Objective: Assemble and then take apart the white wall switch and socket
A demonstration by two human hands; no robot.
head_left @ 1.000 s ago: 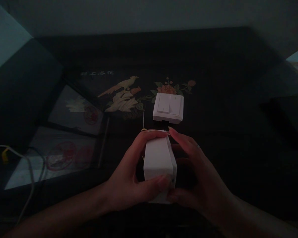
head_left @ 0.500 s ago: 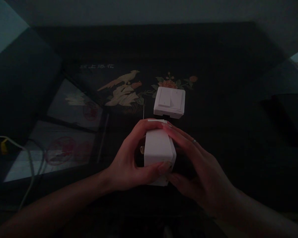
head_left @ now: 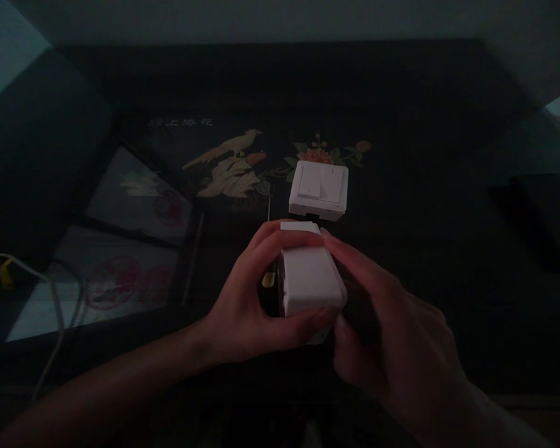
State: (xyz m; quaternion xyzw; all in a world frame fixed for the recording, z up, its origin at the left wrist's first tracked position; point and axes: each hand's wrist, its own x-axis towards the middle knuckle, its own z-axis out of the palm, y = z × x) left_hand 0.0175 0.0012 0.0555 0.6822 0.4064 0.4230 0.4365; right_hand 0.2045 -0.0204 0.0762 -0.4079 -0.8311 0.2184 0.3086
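The left hand (head_left: 242, 308) has fingers clamped on a white box (head_left: 310, 277); the right hand's (head_left: 406, 336) hold its right edge. A switch (head_left: 321, 185) lies beyond, well short of the desk's (head_left: 429, 205) far edge.

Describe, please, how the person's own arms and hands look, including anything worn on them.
The bare, slender left hand and bare, slender right hand wear no gloves. No sleeve or watch shows on the left forearm or right forearm. Dim light hides finer details.
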